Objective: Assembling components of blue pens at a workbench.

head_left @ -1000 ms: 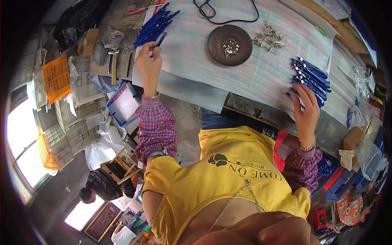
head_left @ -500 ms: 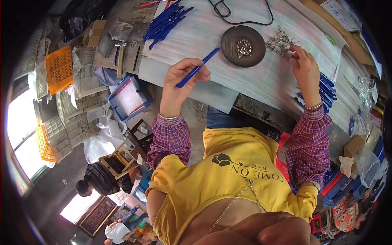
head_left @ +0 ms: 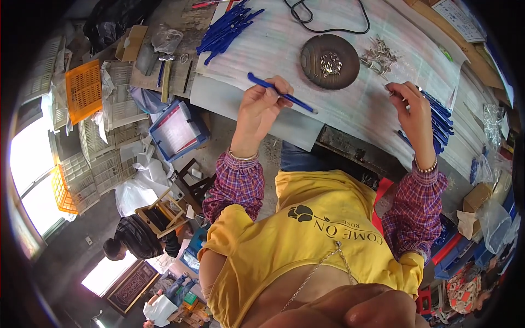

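Pinched in my left hand [head_left: 261, 112] is a slim blue stick [head_left: 298, 102], slightly bent at its far-left end and with a small pale tip at its right end. It is held above the near edge of the worktable. My right hand [head_left: 410, 109] has thumb and fingers closed together over the table; whatever they hold, if anything, is too small to make out. Just beyond it lies a loose heap of thin silver metal pieces [head_left: 381, 57]. Between the hands, farther back, a round dark dish [head_left: 311, 68] holds small shiny metal parts [head_left: 330, 64].
Blue sticks lie in a pile [head_left: 229, 30] at the back left and another bundle [head_left: 439, 123] beside my right hand. A black cord [head_left: 339, 31] curls at the back. A hammer [head_left: 165, 76] rests on the left bench, near a blue crate [head_left: 175, 131]. Other people sit behind.
My right hand has drawn back toward me from the metal heap. My left hand has shifted right, and the blue stick has turned so its right end points toward me.
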`<state>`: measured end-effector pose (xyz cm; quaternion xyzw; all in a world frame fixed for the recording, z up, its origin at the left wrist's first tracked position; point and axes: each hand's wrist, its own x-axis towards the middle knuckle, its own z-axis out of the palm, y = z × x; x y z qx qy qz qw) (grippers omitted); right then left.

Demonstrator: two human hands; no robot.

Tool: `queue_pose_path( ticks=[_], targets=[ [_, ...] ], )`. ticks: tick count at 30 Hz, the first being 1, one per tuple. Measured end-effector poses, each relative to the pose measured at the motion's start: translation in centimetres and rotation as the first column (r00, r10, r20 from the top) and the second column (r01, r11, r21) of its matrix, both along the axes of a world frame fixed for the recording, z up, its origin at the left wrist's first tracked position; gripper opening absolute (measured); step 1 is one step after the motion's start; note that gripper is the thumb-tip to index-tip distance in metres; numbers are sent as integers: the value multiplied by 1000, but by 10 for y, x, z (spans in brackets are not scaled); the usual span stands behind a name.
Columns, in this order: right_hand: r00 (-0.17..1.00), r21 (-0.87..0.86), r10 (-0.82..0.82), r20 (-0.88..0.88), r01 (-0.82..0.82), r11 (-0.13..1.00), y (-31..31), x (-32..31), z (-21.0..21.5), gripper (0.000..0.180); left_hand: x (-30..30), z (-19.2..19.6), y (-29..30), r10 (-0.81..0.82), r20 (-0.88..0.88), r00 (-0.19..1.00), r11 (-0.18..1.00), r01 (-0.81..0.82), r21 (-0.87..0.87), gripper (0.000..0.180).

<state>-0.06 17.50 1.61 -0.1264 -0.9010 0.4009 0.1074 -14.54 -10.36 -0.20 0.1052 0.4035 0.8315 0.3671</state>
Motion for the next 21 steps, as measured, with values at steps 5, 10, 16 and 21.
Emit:
queue_pose_path(
  ticks=[5,10,16,21],
  targets=[
    [998,-135,62,3,-61,989,-16,7,6,21,-13,19,9,58,117,991,996,-50,-74,24],
    [994,-179,106,-3,-105,978,-27,11,3,20,-64,17,27,-143,-221,965,824,-7,-566,24],
    [992,-203,119,45,-107,973,-37,22,13,19,-91,-36,57,-402,-740,539,646,-406,-646,29],
    [990,-266,116,82,-91,960,-43,22,21,18,-74,-22,60,-321,-642,696,703,-279,-654,26]
  ],
)
